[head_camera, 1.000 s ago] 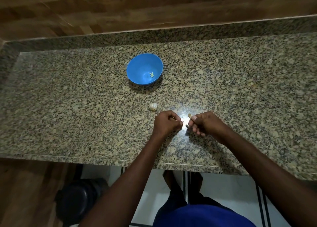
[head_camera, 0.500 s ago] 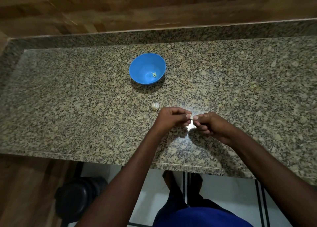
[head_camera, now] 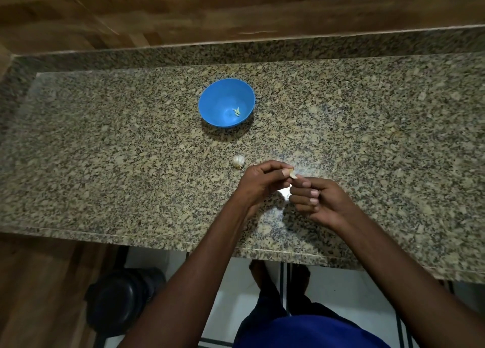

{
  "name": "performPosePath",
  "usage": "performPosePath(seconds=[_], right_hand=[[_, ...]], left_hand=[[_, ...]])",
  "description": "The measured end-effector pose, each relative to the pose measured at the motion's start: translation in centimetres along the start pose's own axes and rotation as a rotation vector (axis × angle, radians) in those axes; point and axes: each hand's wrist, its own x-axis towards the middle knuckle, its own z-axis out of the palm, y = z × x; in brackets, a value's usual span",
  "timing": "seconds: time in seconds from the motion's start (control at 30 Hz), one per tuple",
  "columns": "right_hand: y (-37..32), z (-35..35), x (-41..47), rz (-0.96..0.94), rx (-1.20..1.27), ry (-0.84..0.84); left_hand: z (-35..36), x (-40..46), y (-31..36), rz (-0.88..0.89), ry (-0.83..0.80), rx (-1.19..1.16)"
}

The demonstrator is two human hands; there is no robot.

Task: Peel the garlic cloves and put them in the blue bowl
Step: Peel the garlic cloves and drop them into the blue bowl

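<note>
Since half a second ago the two hands have stayed joined over the counter, but the small pale garlic clove [head_camera: 293, 174] now shows more plainly above the fingertips, as if the left hand has turned it upward. The left hand [head_camera: 258, 183] pinches the clove between thumb and curled forefinger, holding it steady so the skin can be worked loose; the right hand [head_camera: 316, 198] has its fingers curled in, thumb and forefinger meeting the clove's near end, probably picking at the skin, though the contact itself is too small to make out. Both wrists hang just above the speckled granite countertop [head_camera: 380, 137], forearms converging from the near edge. Just beyond the left knuckles lies a whitish remaining garlic head [head_camera: 238, 161], kept within easy reach for the next clove. Farther out from the fingertips stands the round blue plastic bowl [head_camera: 217, 98], with a few small yellowish peeled pieces [head_camera: 236, 111] in its bottom.
</note>
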Motion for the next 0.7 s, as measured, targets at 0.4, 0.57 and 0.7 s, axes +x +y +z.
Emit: performPosePath(seconds=[0.4,0.57,0.7], right_hand=[[-0.8,1.8,-0.7,-0.396,-0.972,0.475],[-0.4,1.7,0.0,-0.227,-0.304,0.348],[-0.3,1.9,-0.4,-0.354,-0.761,0.539]], left_hand=[[-0.6,-0.1,0.5,-0.028,0.045,0.026],[-0.3,0.0,0.7,-0.026,0.036,-0.056],[0.0,0.1,0.2,-0.014,0.134,0.062]])
